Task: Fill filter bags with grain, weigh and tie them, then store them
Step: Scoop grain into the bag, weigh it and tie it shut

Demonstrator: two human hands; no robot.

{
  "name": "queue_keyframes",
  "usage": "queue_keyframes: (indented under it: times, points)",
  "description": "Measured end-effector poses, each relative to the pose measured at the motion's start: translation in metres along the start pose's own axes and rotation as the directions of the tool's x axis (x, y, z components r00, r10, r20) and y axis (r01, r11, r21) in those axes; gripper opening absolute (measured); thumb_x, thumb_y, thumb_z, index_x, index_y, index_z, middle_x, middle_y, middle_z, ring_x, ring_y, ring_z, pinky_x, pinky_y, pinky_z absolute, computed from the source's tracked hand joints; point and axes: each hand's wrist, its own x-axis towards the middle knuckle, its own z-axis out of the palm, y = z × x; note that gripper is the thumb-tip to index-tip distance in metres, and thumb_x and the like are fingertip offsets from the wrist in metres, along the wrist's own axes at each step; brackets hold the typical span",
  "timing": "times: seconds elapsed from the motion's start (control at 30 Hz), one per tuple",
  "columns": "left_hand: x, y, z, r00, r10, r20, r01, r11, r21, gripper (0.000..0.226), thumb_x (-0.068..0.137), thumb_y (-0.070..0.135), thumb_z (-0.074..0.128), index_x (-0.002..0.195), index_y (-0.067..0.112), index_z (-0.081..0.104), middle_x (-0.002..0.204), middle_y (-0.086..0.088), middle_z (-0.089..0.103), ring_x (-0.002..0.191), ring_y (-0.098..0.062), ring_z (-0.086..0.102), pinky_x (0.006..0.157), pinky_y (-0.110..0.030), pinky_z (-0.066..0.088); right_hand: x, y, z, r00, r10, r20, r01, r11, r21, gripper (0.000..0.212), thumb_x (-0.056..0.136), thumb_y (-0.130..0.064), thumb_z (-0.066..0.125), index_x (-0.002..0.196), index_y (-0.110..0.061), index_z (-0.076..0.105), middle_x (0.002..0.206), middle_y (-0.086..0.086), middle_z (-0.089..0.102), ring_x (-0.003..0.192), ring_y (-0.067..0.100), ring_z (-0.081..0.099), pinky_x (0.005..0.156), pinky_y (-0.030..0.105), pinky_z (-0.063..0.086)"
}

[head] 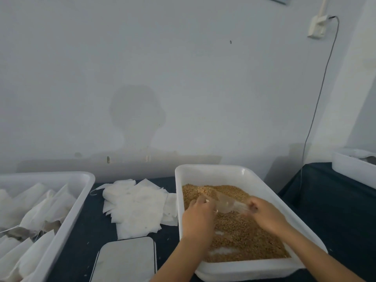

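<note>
Grain (pixel 240 231), golden-brown, fills one white tub (pixel 215 174) on the dark tablecloth (pixel 325 210). Both hands work over it: the right hand (pixel 266 215) grips the handle of a clear plastic scoop (pixel 225 202), and the left hand (pixel 198 216) has its fingers curled at the scoop's mouth, though whether it pinches a bag there is too blurred to tell. One loose pile of flat white filter bags (pixel 136 206) lies left of the tub, just beside it. One grey-topped scale (pixel 126 261) sits in front of that pile. A second white tub (pixel 67 204) at far left holds filled bags (pixel 40 208), too overlapped to count. A third tub (pixel 352 167) shows at the right edge. No writing is readable anywhere.
</note>
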Motion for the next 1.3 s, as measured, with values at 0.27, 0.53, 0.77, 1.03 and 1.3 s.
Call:
queue_keyframes:
  times: [0.27,0.53,0.77,1.03,1.3]
  points:
    - [0.016,-0.021,-0.004,0.971,0.139,0.195,-0.137,0.99,-0.023,0.019,0.089,0.006,0.061,0.104,0.013,0.069,0.106,-0.002,0.06,0.096,-0.013,0.054,0.071,-0.01,0.037,-0.032,0.022,-0.074,0.996,-0.086,0.025,0.083,0.992,0.099,0.011,0.085,-0.021,0.068,0.08,-0.015,0.059,0.082,-0.001,0.065,0.073,0.014,0.064,0.077,0.036,0.053]
    - [0.016,-0.019,-0.005,0.964,0.149,0.22,-0.119,0.982,-0.147,0.013,0.087,0.012,0.065,0.098,0.009,0.07,0.105,-0.005,0.061,0.096,-0.015,0.055,0.074,-0.018,0.037,-0.043,0.019,-0.104,0.976,-0.162,0.148,0.174,0.982,-0.07,0.016,0.083,-0.027,0.07,0.076,-0.026,0.055,0.075,-0.006,0.061,0.071,0.006,0.058,0.071,0.028,0.048]
    - [0.015,-0.018,-0.007,0.954,0.161,0.254,-0.116,0.976,-0.184,0.015,0.085,0.015,0.067,0.099,0.01,0.07,0.106,-0.004,0.06,0.098,-0.016,0.054,0.08,-0.021,0.039,-0.039,-0.001,-0.12,0.971,-0.173,0.167,0.22,0.918,-0.329,0.017,0.084,-0.037,0.067,0.08,-0.034,0.05,0.083,-0.011,0.058,0.078,0.003,0.052,0.065,0.021,0.035]
    - [0.013,-0.019,-0.005,0.957,0.194,0.218,-0.144,0.964,-0.225,0.012,0.083,0.012,0.069,0.094,0.008,0.07,0.093,0.006,0.046,0.083,-0.008,0.043,0.068,-0.016,0.03,-0.028,-0.021,-0.13,0.967,-0.166,0.194,0.24,0.847,-0.474,0.014,0.084,-0.039,0.065,0.083,-0.035,0.052,0.093,-0.011,0.06,0.087,0.006,0.054,0.06,0.021,0.031]
    - [0.012,-0.02,-0.005,0.959,0.187,0.214,-0.135,0.962,-0.236,0.008,0.082,0.011,0.069,0.09,0.009,0.069,0.092,0.006,0.048,0.084,-0.009,0.045,0.072,-0.019,0.034,-0.025,-0.029,-0.131,0.968,-0.171,0.186,0.244,0.828,-0.505,0.017,0.083,-0.038,0.067,0.08,-0.036,0.05,0.093,-0.011,0.06,0.088,0.007,0.054,0.063,0.021,0.033]
